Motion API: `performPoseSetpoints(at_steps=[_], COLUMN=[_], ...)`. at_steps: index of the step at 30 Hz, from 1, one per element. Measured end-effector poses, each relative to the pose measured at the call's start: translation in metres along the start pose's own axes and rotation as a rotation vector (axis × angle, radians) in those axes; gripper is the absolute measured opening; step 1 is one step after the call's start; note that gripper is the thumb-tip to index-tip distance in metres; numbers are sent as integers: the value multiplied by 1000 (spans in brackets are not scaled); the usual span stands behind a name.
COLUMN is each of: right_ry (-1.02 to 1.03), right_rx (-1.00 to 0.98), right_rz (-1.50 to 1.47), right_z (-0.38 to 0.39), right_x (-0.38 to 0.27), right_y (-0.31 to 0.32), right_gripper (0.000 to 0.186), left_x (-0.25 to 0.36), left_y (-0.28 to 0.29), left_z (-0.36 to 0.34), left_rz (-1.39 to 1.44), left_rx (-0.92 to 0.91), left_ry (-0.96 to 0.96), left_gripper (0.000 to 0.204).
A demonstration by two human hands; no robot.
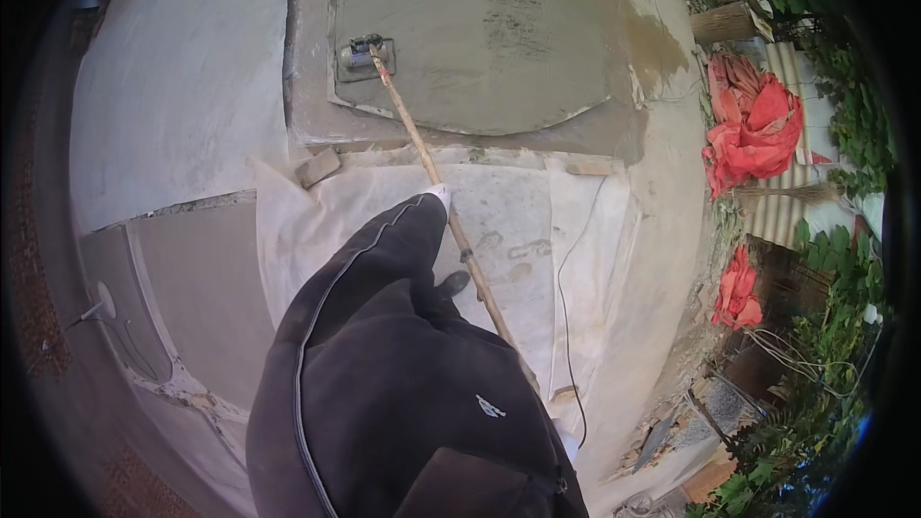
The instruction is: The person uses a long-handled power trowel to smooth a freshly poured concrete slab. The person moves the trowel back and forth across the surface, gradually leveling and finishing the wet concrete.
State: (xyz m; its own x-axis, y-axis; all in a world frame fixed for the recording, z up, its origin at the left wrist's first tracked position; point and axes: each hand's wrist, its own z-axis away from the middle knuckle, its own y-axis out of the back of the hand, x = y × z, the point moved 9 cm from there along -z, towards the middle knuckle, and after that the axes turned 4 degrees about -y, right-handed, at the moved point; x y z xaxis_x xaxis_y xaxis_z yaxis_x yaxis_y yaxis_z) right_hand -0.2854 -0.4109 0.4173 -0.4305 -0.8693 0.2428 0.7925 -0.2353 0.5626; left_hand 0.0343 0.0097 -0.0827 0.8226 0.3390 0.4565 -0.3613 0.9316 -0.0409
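My left hand [439, 194], in a white glove, is closed around a long wooden pole [416, 141]. At the pole's far end is a small motor-driven float [366, 58], its flat plate resting on a slab of wet grey concrete [432, 86]. From there the pole slants down past my dark jacket towards my right side. Something white, which looks like my gloved right hand [567, 439], shows at the jacket's lower right edge beside the pole's near end. Its fingers are hidden behind the jacket.
A pale sheet [518, 269] with footprints covers the ground below me, crossed by a black cable [565, 326]. A loose brick [318, 168] lies by the slab's near edge. Red cloth [755, 125], corrugated panels [779, 216] and green leaves [830, 278] line the right.
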Motion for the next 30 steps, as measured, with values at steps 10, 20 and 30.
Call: performPoseSetpoints(at_steps=[10, 20, 30], right_ry=[107, 165, 397], right_rx=[276, 334, 573], right_rz=[-44, -60, -63], right_z=[50, 20, -78], right_x=[-13, 21, 72], right_y=[73, 99, 198], right_gripper=[12, 14, 5], left_x=[6, 48, 43], left_y=[4, -47, -132], left_z=[9, 82, 82], left_rz=[377, 419, 534], left_rx=[2, 89, 59], left_ry=[155, 179, 203], left_gripper=[27, 23, 23])
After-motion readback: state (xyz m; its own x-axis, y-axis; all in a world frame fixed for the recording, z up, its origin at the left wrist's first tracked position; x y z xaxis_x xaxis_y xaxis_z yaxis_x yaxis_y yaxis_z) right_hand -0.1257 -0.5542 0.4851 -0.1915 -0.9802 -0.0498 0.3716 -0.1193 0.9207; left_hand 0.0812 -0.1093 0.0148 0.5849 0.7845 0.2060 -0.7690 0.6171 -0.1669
